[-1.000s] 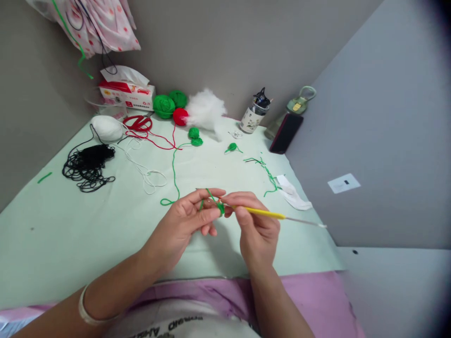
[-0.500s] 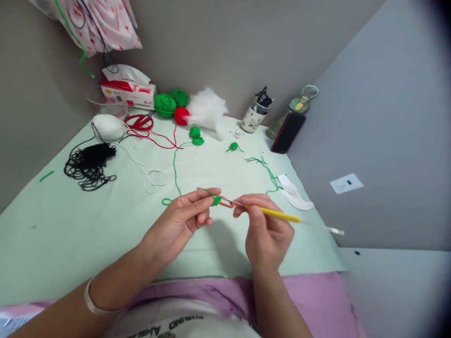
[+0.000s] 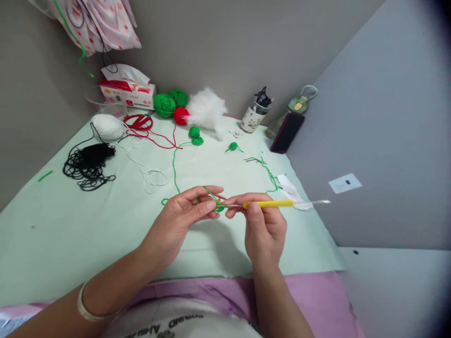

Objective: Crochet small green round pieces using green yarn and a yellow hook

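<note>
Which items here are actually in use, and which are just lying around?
In use: left hand, green crochet piece, right hand, yellow crochet hook, green strand.
Lying about: black yarn, white yarn ball, red yarn ball, stuffing, tissue box, phone, jar.

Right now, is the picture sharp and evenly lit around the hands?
Head view: soft, even light, no glare; a faint shadow on the table cover under the hands. The left hand, green yarn, right hand and crochet hook are sharp enough. Edges bend, and the right corners darken.
</note>
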Demonstrator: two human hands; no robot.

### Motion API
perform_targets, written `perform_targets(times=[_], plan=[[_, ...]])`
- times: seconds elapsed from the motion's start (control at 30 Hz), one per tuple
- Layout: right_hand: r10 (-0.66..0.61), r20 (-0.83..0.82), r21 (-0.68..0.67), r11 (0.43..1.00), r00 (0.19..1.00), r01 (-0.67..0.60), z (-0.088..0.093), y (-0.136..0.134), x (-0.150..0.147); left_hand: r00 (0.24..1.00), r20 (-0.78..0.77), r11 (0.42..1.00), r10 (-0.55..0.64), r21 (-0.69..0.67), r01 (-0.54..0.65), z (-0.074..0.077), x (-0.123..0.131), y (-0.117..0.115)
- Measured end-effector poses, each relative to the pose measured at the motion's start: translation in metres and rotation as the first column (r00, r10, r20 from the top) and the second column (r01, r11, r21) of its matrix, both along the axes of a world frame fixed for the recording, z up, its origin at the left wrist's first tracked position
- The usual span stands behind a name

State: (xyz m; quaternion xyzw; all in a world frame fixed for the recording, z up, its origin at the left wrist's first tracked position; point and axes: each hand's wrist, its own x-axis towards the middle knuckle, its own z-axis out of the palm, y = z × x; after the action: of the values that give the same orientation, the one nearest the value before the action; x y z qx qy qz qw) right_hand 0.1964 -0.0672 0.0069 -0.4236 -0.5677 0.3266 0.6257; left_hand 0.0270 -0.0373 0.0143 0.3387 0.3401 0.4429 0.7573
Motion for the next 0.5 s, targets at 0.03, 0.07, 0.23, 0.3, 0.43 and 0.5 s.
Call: perform_targets(times=[0.03,0.07,0.23,0.3,0.43,0.5], plan=[[-0.041,0.123,0.083,0.996,0.992,0.031,-0.001,-0.001,0.0,0.999,-0.01,0.999,0.033,0.013,-0.032,0.001,0.0,0.0],[-0.094,0.261,0.181,0.982,0.961,0.048,-0.002,-0.003,0.0,0.998,-0.009,0.998,0.059,0.023,-0.059,0.002,0.0,0.0],[-0.319,0.619,0.446,0.895,0.718,0.014,-0.008,-0.004,-0.002,0.989,0.146,0.992,0.001,-0.126,0.017,0.005,0.001,0.0],[-0.262,0.518,0.373,0.926,0.814,0.061,-0.005,-0.003,-0.003,0.979,0.196,0.975,-0.053,-0.201,0.093,0.005,0.0,0.001],[-0.065,0.076,0.128,0.99,0.995,0.055,0.003,0.003,-0.004,0.976,0.207,0.976,-0.06,-0.191,0.101,0.003,-0.001,0.004],[-0.023,0.011,0.077,0.997,1.0,0.022,0.004,0.005,-0.005,0.982,0.183,0.988,-0.05,-0.137,0.076,0.003,0.0,0.003]])
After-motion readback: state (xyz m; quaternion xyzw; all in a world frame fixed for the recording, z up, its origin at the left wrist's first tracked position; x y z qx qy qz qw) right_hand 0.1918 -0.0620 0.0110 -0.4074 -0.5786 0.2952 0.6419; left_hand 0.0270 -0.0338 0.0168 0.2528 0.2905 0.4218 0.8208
